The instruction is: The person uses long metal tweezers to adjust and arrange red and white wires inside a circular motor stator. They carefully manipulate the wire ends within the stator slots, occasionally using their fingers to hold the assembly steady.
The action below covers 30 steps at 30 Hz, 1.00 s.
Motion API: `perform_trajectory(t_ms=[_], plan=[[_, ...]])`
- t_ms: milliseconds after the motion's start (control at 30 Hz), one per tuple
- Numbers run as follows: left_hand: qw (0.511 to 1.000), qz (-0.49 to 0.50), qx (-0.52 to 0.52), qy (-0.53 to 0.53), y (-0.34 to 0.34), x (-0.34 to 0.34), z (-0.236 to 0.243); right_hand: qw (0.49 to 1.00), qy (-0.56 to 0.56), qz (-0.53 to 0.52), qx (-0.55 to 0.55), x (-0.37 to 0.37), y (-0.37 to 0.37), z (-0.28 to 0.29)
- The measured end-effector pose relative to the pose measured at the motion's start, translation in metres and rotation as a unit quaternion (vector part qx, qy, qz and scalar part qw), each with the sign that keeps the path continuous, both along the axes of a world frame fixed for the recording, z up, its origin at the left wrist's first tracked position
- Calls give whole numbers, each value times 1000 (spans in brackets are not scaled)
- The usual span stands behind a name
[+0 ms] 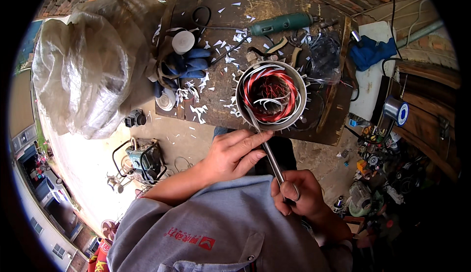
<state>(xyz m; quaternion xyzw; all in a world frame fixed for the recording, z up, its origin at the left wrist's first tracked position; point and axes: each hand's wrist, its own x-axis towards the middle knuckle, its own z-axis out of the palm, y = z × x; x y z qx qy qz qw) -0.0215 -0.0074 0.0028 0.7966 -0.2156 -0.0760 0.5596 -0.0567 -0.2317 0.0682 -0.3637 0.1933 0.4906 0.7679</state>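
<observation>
A finned round motor stator (239, 106) stands on the near side of the workbench, its open end up. Inside it runs a ring of red winding wire (251, 89) with white insulation strips round it. My right hand (299, 193), its fingers in the handle loops, grips long slim metal scissors (273, 160). Their tip reaches over the near left rim into the stator; whether the blades are apart I cannot tell. My left hand (235, 149) has its fingers stretched out, the fingertips at the near rim beside the scissors' shaft.
White paper scraps litter the wooden workbench (221, 7). A green power tool (279, 25) lies at the back, dark blue gloves (189, 66) and tape rolls (183, 42) at left. Plastic sheeting (98, 61) bulks far left. A wire spool (395, 111) and motor parts (360, 198) are at right.
</observation>
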Motion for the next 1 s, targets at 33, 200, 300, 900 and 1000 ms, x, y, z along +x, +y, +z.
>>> perform_trajectory(t_ms=[33, 200, 300, 900, 1000], plan=[[1000, 2, -2, -4, 0, 0, 0, 1000, 1, 2, -3, 1, 1, 2], [1000, 10, -8, -3, -1, 1, 0, 1000, 3, -1, -14, 1, 3, 5], [1000, 13, -16, 2, 0, -1, -1, 999, 6, 9, -34, 6, 7, 10], [1000, -14, 4, -27, -2, 9, -9, 999, 14, -40, -13, -5, -5, 0], [1000, -11, 6, -28, -1, 8, -11, 999, 19, -50, -11, -6, -4, 0]])
